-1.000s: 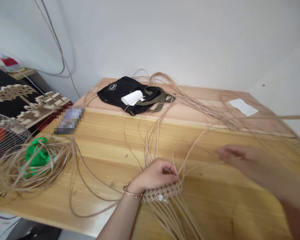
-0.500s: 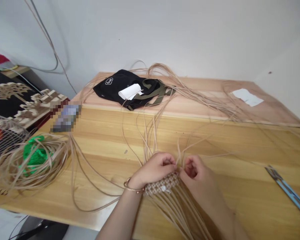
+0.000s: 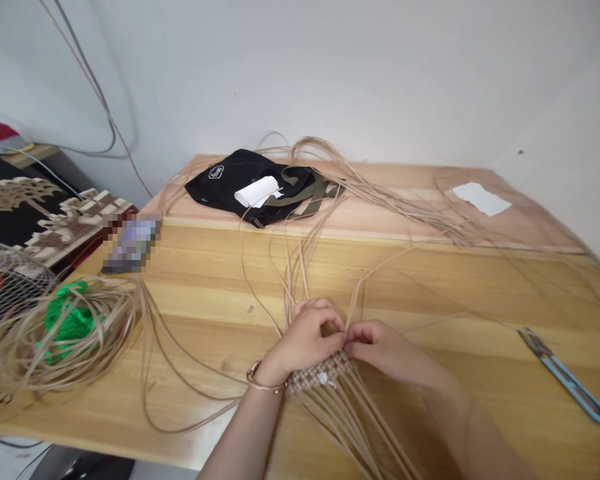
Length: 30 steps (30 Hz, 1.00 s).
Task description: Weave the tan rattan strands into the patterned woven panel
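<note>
- A knotted, woven band of pale cane strips (image 3: 320, 377) lies flat on the near part of the bench, close to its front edge; only this short band is worked so far.
- Many long strips stay unworked: some fan out across the bench beyond it, others trail toward the person.
- The left hand (image 3: 303, 340), with a rose-gold bracelet (image 3: 263, 381) at the wrist, rests on the band's far edge. Its fingers (image 3: 325, 313) curl closed around strips there.
- The right hand (image 3: 385, 347) sits just beside it, its fingers (image 3: 363, 333) pinched on strips at that edge; exactly which strips is hidden.
- To the left lie a loose coil of the same strips (image 3: 87, 333) around a green bundle (image 3: 73, 320), and a blurred phone (image 3: 133, 245).
- To the right lies a blue-handled cutting tool (image 3: 565, 380).
- Farther back are a black bag (image 3: 245, 183) with an olive strap (image 3: 310, 190), and a sheet of white paper (image 3: 480, 199).
</note>
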Tool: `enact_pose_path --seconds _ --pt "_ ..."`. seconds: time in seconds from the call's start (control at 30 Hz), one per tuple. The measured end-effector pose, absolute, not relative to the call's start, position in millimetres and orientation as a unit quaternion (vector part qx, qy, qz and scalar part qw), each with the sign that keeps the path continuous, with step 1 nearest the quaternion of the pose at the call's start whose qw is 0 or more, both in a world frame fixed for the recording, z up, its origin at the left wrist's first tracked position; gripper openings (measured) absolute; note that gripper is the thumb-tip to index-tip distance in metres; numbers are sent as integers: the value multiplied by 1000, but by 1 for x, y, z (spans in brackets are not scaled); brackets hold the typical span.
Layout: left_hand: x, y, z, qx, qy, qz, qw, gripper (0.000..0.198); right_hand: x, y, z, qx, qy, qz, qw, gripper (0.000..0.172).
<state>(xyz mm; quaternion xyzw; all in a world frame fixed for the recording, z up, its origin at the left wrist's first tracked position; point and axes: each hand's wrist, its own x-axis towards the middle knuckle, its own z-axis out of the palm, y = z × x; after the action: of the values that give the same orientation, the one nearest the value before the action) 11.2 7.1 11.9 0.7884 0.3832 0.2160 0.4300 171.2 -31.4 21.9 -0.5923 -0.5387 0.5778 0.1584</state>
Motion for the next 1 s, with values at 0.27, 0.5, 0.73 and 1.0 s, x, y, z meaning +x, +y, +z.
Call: enact_pose_path --seconds 0.27,0.5,0.73,1.0 --pt "10 6 12 764 414 245 429 4 154 -48 14 -619 -301 649 325 17" --pt "10 4 16 759 421 256 425 34 151 -55 10 -560 -234 685 403 19" --pt "10 2 17 723 462 282 428 58 153 -58 5 -550 -298 635 453 15" --pt "9 3 22 717 372 186 560 7 159 -59 8 -615 -509 469 379 27"
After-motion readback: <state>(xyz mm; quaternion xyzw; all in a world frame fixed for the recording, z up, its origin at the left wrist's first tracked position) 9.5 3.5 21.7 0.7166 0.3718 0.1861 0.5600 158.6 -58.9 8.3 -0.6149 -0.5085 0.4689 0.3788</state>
